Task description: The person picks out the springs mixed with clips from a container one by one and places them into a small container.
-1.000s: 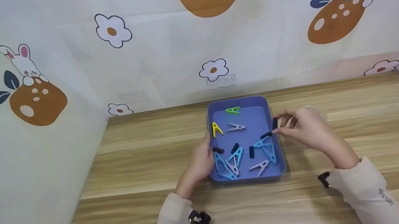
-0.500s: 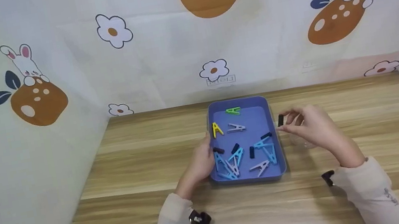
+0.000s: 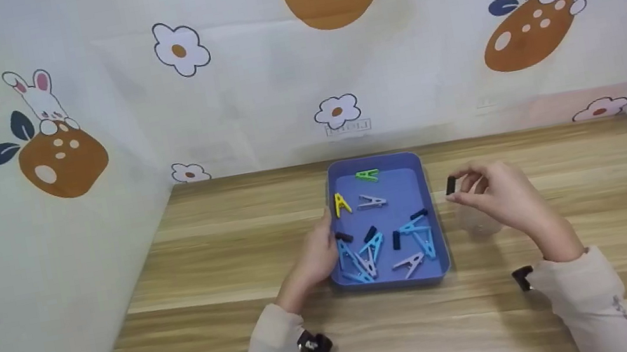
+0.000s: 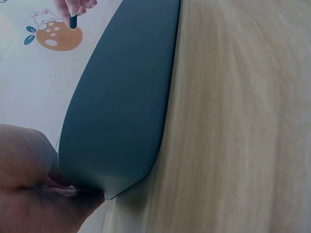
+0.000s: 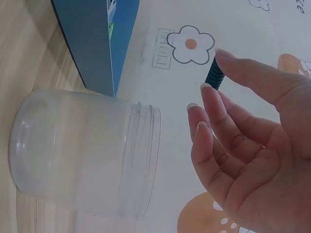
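Observation:
Between thumb and fingertips, my right hand (image 3: 499, 188) pinches a short black ribbed cylinder (image 5: 215, 75), held above the open mouth of a clear plastic jar (image 5: 82, 150). The jar stands upright just right of a blue-purple tray (image 3: 392, 204); in the head view the hand partly covers it. My left hand (image 3: 317, 249) grips the tray's left side, its thumb along the wall and its other fingers mostly hidden. Inside the tray lie light blue clothespins (image 3: 424, 242), lilac ones, a yellow clothespin (image 3: 342, 204), a green clothespin (image 3: 367, 175) and several more black cylinders (image 3: 396, 240).
Tray and jar both stand on a wood-grain table (image 3: 222, 243). A patterned cloth wall (image 3: 246, 84) with rabbits and flowers rises behind the table and along its sides. Each sleeve cuff carries a small black camera (image 3: 317, 344).
My right hand has moved right, away from the tray's right edge, carrying the black cylinder over to the jar. My left hand keeps its hold on the tray.

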A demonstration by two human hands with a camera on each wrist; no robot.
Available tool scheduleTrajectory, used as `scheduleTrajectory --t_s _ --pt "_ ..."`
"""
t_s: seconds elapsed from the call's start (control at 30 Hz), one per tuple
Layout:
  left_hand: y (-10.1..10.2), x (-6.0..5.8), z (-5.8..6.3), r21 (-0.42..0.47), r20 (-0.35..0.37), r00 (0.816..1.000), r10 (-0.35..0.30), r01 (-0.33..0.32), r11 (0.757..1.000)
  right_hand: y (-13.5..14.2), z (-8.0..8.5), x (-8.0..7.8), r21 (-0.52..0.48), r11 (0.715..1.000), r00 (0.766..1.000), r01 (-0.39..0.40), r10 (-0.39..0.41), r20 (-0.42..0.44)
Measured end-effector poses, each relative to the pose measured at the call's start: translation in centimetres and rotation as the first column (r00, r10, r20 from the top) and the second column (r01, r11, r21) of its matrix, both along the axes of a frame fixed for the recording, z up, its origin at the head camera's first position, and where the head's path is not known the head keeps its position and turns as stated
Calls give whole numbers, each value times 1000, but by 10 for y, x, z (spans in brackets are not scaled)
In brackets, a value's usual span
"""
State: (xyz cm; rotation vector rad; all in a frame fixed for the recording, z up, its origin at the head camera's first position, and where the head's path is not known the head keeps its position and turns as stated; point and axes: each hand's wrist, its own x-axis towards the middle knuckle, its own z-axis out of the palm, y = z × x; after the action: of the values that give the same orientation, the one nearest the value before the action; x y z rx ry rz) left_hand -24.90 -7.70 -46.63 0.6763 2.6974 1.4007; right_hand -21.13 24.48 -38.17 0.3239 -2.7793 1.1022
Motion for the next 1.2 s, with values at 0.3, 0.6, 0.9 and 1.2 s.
scheduleTrajectory --t_s 0.3,0.6,0.9,1.2 --pt "0 0 0 -4 -6 1000 7 -7 1000 7 1 0 -5 1000 1000 15 -15 5" --pt "0 0 0 -26 5 1000 11 -11 1000 14 2 -1 -7 999 999 35 -35 7" --pt "1 0 -1 -18 -2 1000 17 -17 1000 21 2 -2 -6 999 999 51 -52 -17" --pt "1 0 -1 -14 -4 1000 13 -13 1000 28 3 -1 23 998 998 63 -63 -29"
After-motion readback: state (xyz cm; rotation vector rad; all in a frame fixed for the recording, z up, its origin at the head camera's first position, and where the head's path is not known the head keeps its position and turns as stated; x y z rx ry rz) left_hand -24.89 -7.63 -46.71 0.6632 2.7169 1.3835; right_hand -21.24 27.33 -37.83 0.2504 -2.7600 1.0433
